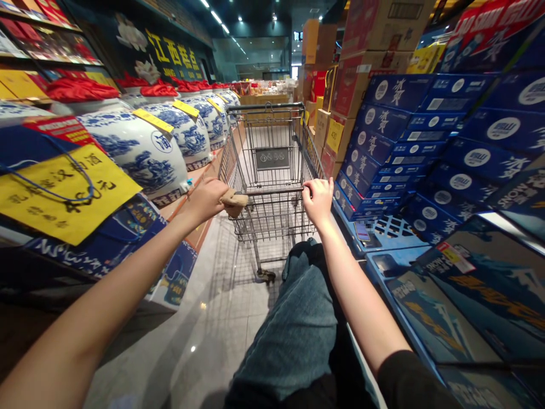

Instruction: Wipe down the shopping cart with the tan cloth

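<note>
The shopping cart [272,159] stands in the aisle straight ahead of the person, between a row of jars on the left and stacked boxes on the right. Nearest, a leg in blue jeans [293,318] reaches close behind the cart's lower frame; a long stride could probably knock the shin or toes against it, or against the near wheel [266,276].

Near left, a display box [40,150] with a yellow sign [70,196] leans into the aisle, so a drift that way might catch it. Near right, dark blue cartons [447,324] and a blue crate [394,234] line the passage; uneven pushing from the two hands would be the likely cause of a scrape.

Both arms stretch forward and slightly inward, palms down. The left hand [207,197] has its grip closed on a tan piece [234,203], perhaps cloth or a glove, at the handle's left end; whether its fingers also wrap the bar cannot be told. The right hand [318,200] has its grip curled over the right end of the handle [276,192].

Farther on, the blue-and-white jars [140,150] look breakable and could suffer most from a veer left; on the right, beer boxes [377,136] and tall cartons [351,79] might topple if struck. A counter [255,100] with goods closes the far end.
</note>
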`<state>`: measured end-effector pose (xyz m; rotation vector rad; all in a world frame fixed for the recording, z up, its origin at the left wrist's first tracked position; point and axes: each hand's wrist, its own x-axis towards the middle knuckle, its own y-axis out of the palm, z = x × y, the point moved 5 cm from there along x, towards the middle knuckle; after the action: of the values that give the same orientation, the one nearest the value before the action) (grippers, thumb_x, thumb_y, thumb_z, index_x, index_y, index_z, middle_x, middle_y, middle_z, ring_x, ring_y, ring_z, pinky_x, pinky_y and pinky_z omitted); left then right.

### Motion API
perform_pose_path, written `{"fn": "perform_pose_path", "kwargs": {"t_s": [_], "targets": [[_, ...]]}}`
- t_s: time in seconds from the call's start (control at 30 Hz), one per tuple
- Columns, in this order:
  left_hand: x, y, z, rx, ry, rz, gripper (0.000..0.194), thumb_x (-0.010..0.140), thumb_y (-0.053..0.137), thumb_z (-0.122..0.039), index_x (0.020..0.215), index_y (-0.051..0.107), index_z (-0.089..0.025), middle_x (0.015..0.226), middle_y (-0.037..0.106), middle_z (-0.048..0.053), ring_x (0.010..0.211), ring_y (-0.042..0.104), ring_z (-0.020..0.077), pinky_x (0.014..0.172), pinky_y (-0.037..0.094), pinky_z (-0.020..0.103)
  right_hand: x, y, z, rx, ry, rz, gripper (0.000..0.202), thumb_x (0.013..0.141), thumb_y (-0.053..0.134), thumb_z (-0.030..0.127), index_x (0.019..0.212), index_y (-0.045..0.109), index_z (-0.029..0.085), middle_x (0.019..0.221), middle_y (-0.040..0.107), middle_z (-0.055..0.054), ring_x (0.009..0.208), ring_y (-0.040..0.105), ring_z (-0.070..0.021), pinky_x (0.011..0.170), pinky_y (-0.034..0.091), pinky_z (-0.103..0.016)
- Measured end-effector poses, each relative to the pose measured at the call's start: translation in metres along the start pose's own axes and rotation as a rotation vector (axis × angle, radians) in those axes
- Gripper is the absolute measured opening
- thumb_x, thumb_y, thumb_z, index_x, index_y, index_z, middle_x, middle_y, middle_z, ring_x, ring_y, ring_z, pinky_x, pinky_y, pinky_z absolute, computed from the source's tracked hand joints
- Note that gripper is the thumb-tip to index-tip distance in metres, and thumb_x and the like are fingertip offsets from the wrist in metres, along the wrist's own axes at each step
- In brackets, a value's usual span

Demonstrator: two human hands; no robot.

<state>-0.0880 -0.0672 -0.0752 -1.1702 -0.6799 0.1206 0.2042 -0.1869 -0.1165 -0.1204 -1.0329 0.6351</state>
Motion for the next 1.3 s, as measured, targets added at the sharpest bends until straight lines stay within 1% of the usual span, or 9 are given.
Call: {"fn": "perform_pose_path", "kwargs": {"t_s": [0.17,0.3,0.4,0.47,0.63,0.77,1.0,1.17,1.3], "targets": [[0.004,-0.002,-0.005,-0.022,-0.062,0.017,0.020,0.087,0.046,-0.029,0.077,0.062,-0.021,0.082,0.070,0.010,0.085,0.065,0.0282,0.087,0.052,0.045,0.001,-0.001,-0.001,-0.003,0.004,-0.003,0.017,0.090,0.048,0.021,0.081,0.062,0.025,0.091,0.071,-0.003,0.105,0.058,-0.0242,0.129,0.016,-0.058],[-0.003,-0.005,-0.017,-0.045,0.051,0.018,0.034,0.086,0.049,-0.026,0.113,0.067,-0.015,0.114,0.073,0.016,0.111,0.065,0.0321,0.099,0.050,0.047,0.000,-0.001,0.000,-0.006,0.004,-0.016,0.017,0.090,0.049,0.021,0.081,0.062,0.025,0.091,0.071,-0.003,0.104,0.058,-0.0241,0.129,0.016,-0.058],[-0.008,-0.004,-0.022,-0.025,0.062,0.015,0.047,0.087,0.049,-0.024,0.131,0.061,-0.013,0.124,0.070,0.017,0.114,0.064,0.0320,0.101,0.050,0.047,-0.001,-0.002,0.002,-0.003,0.000,-0.026,0.017,0.091,0.048,0.022,0.081,0.062,0.025,0.090,0.071,-0.003,0.103,0.058,-0.0240,0.129,0.017,-0.058],[-0.007,-0.002,-0.022,-0.017,0.010,0.025,0.045,0.087,0.049,-0.024,0.128,0.063,-0.012,0.118,0.071,0.018,0.109,0.065,0.0319,0.096,0.052,0.046,-0.001,-0.002,0.003,-0.008,0.000,-0.023,0.018,0.091,0.047,0.022,0.081,0.062,0.025,0.089,0.071,-0.003,0.103,0.058,-0.0241,0.129,0.017,-0.058],[0.007,0.001,-0.025,-0.006,-0.153,0.066,0.025,0.087,0.049,-0.028,0.099,0.068,-0.016,0.099,0.074,0.014,0.099,0.068,0.0320,0.084,0.052,0.042,-0.001,-0.002,0.002,-0.025,-0.001,-0.016,0.018,0.090,0.048,0.023,0.081,0.063,0.025,0.091,0.072,-0.003,0.104,0.058,-0.0245,0.129,0.017,-0.059],[0.012,0.000,-0.029,0.040,-0.322,0.032,0.020,0.089,0.049,-0.028,0.087,0.066,-0.019,0.092,0.073,0.012,0.093,0.068,0.0300,0.077,0.050,0.039,-0.001,-0.002,0.001,-0.024,0.005,-0.019,0.017,0.090,0.048,0.022,0.081,0.063,0.025,0.092,0.072,-0.003,0.105,0.059,-0.0241,0.129,0.016,-0.059],[-0.004,0.000,-0.046,0.087,-0.043,-0.060,0.038,0.093,0.049,-0.024,0.127,0.062,-0.014,0.118,0.068,0.016,0.108,0.061,0.0305,0.093,0.049,0.042,-0.001,-0.002,0.001,0.015,0.023,-0.009,0.021,0.092,0.045,0.024,0.082,0.063,0.025,0.089,0.070,-0.003,0.104,0.057,-0.0232,0.129,0.019,-0.059],[0.001,0.002,-0.036,0.070,-0.136,-0.063,0.029,0.097,0.046,-0.032,0.106,0.068,-0.016,0.098,0.070,0.013,0.093,0.064,0.0282,0.078,0.048,0.038,-0.003,-0.001,0.005,-0.010,0.004,-0.005,0.019,0.092,0.047,0.023,0.083,0.063,0.025,0.092,0.071,-0.004,0.106,0.058,-0.0240,0.129,0.016,-0.058],[0.008,0.004,-0.033,0.087,-0.302,-0.169,0.031,0.097,0.047,-0.040,0.082,0.066,-0.021,0.083,0.070,0.009,0.081,0.065,0.0249,0.064,0.043,0.035,-0.005,0.000,0.006,-0.011,-0.011,0.007,0.017,0.092,0.048,0.023,0.085,0.064,0.025,0.094,0.072,-0.004,0.107,0.058,-0.0248,0.130,0.015,-0.058]]}}
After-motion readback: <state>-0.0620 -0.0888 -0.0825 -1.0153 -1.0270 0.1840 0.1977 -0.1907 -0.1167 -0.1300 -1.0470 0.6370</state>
